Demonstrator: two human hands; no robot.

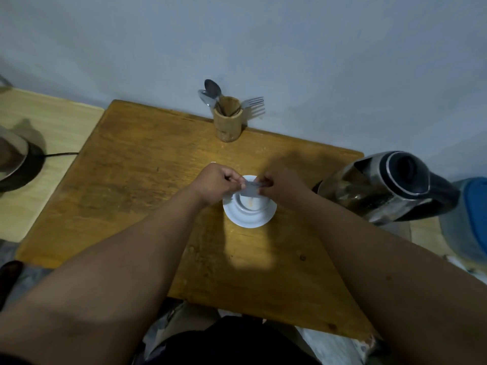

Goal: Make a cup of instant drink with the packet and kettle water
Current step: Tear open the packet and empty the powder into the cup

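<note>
A white cup [250, 202] stands on a white saucer [249, 219] in the middle of the wooden table [147, 180]. A little pale powder lies at the cup's bottom. Just above the cup, my left hand [217, 181] and my right hand [279, 184] pinch the two ends of a small silvery packet [251, 187], held flat over the cup's far rim. A steel kettle [382, 185] with a black lid and handle stands at the table's right edge, close to my right forearm.
A wooden holder [228, 122] with spoons and a fork stands at the table's far edge against the wall. A dark round appliance [15, 164] with a cable sits on a lighter surface to the left. Blue cloth [474, 214] shows at the far right.
</note>
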